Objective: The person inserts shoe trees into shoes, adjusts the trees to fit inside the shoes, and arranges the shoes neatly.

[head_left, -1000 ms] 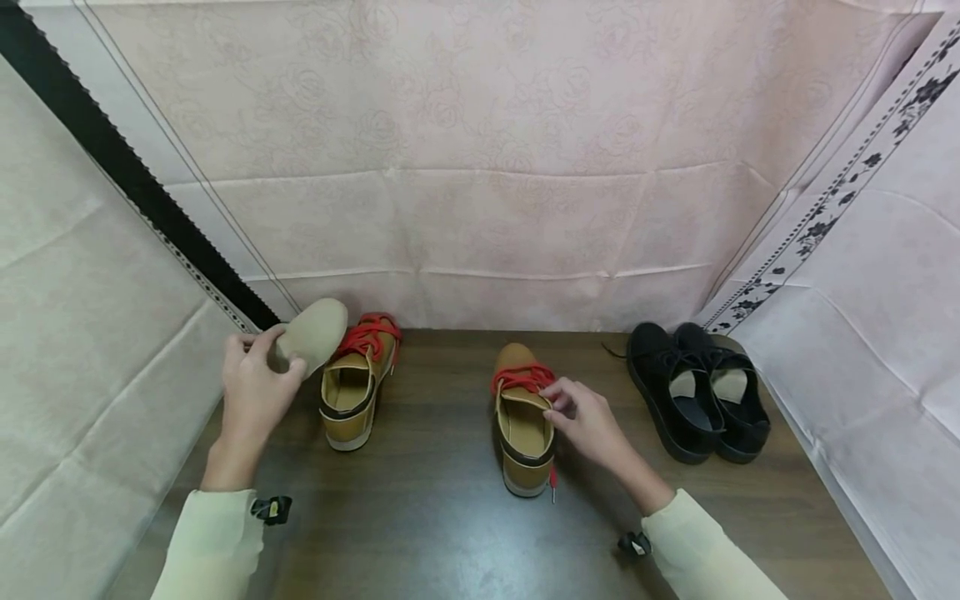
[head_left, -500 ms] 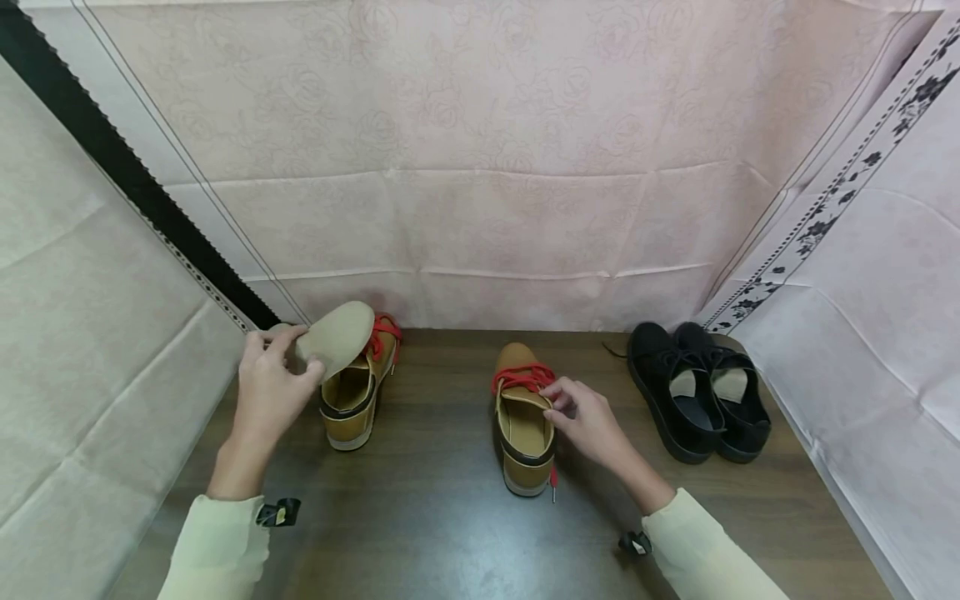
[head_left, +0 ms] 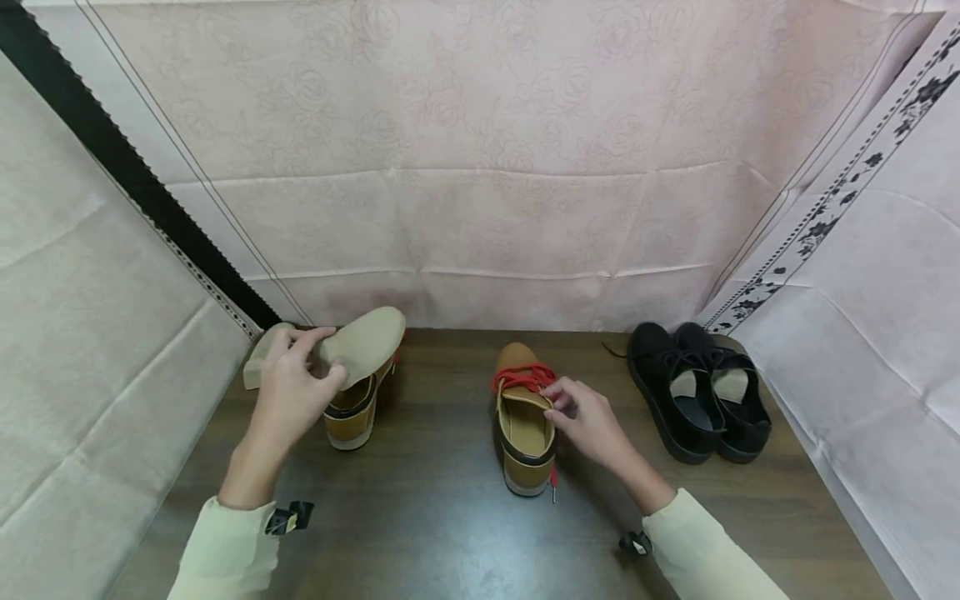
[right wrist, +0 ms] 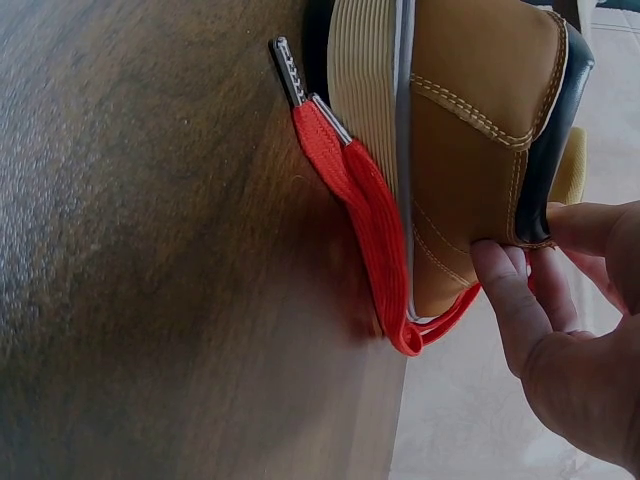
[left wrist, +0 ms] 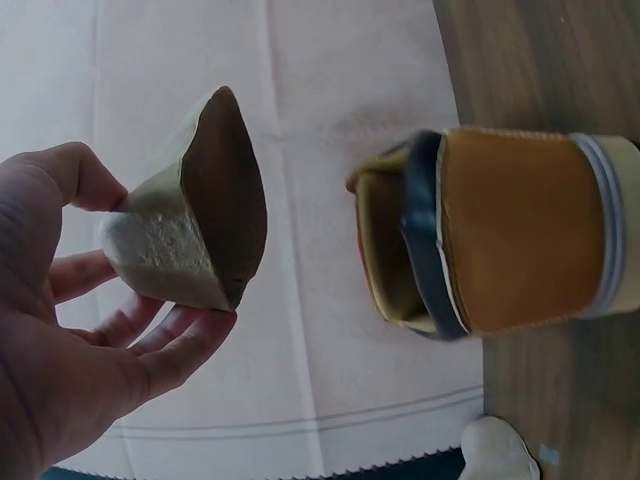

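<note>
In the head view my left hand [head_left: 288,387] pinches a cream moulded-pulp shoe insert [head_left: 375,337] above a tan shoe [head_left: 350,431] at the left. The insert hides most of that shoe's top and red laces. The left wrist view shows the insert [left wrist: 225,200] hollow side partly visible, apart from the shoe's collar, with thumb and fingers on its edges. My right hand [head_left: 588,421] pinches the side of the collar of a second tan shoe [head_left: 525,475] in the middle. Red laces [right wrist: 365,220] with metal tips hang down that shoe's side in the right wrist view.
A second cream insert [head_left: 257,367] lies on the wooden surface [head_left: 442,400], partly behind my left hand. At the right stands a pair of black shoes [head_left: 667,400] with pale pieces inside. Patterned cloth [head_left: 480,208] walls the back and both sides.
My left hand has carried the insert to the right, over the left tan shoe, uncovering the second insert beside it. The right hand has not visibly moved.
</note>
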The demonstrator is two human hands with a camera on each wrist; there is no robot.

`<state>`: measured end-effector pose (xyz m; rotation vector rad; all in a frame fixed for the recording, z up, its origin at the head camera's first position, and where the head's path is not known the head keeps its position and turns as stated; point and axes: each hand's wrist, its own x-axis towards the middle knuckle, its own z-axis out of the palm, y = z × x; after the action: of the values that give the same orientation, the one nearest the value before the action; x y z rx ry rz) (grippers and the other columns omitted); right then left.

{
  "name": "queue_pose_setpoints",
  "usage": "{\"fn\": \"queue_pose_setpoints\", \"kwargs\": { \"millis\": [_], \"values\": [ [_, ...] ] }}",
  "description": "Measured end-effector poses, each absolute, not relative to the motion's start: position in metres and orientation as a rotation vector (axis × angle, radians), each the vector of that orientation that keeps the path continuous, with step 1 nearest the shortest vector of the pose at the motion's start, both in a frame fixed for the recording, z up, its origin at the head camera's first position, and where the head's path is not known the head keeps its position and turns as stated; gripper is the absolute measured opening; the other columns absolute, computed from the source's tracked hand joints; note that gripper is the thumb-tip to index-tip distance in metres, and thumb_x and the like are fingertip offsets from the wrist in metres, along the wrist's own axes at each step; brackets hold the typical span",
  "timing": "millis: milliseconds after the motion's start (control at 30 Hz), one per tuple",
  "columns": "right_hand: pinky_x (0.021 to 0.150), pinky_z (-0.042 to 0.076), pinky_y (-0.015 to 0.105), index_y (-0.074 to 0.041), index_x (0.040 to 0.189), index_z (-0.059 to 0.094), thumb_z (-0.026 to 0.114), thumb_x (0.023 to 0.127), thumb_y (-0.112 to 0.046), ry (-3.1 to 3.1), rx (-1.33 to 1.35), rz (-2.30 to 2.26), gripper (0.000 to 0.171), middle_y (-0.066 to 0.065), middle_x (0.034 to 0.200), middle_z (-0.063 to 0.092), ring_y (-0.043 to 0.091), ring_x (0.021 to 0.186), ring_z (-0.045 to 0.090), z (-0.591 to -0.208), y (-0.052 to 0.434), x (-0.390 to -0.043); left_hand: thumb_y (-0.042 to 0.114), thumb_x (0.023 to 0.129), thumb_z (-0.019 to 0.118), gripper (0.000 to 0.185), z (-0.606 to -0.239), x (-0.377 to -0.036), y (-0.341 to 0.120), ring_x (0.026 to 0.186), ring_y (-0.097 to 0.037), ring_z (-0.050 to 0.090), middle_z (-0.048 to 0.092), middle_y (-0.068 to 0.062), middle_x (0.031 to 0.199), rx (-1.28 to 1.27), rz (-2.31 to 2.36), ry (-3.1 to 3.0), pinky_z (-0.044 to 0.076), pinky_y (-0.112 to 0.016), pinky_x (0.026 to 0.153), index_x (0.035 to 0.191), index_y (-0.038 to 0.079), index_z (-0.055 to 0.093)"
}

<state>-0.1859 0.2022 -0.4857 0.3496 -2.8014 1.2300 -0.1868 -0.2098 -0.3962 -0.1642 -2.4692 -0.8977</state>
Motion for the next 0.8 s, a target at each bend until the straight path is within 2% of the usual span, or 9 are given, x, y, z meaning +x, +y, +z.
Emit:
{"fn": "queue_pose_setpoints", "kwargs": {
  "millis": [200, 367, 800],
  "values": [
    [0.082, 0.058, 0.038, -0.018, 0.111, 0.071, 0.08, 0.09, -0.008, -2.8, 0.338, 1.223, 0.025, 0.001, 0.089, 0.063, 0.017, 0.085, 0.061, -0.485, 0.202, -0.184, 0.01, 0.089, 0.069, 0.041, -0.394, -0.181, -0.197, 0.079, -0.024, 0.051, 0.047, -0.012, 0.104, -0.244, -0.941, -2.511, 0.041, -0.026, 0.064, 0.13, 0.006, 0.069],
    [0.081, 0.058, 0.038, -0.018, 0.111, 0.071, 0.08, 0.09, -0.009, -2.792, 0.353, 1.218, 0.024, 0.0, 0.089, 0.063, 0.016, 0.084, 0.061, -0.484, 0.202, -0.184, 0.011, 0.089, 0.07, 0.039, -0.392, -0.177, -0.188, 0.075, -0.02, 0.052, 0.048, -0.009, 0.105, -0.299, -0.951, -2.52, 0.043, -0.024, 0.061, 0.128, 0.008, 0.07],
    [0.082, 0.058, 0.039, -0.018, 0.111, 0.07, 0.08, 0.09, -0.009, -2.806, 0.342, 1.217, 0.024, 0.001, 0.089, 0.063, 0.017, 0.085, 0.062, -0.483, 0.201, -0.185, 0.01, 0.087, 0.075, 0.039, -0.381, -0.165, -0.162, 0.087, -0.024, 0.06, 0.054, -0.01, 0.109, -0.419, -0.998, -2.553, 0.056, -0.042, 0.079, 0.126, 0.009, 0.071]
  ]
}}
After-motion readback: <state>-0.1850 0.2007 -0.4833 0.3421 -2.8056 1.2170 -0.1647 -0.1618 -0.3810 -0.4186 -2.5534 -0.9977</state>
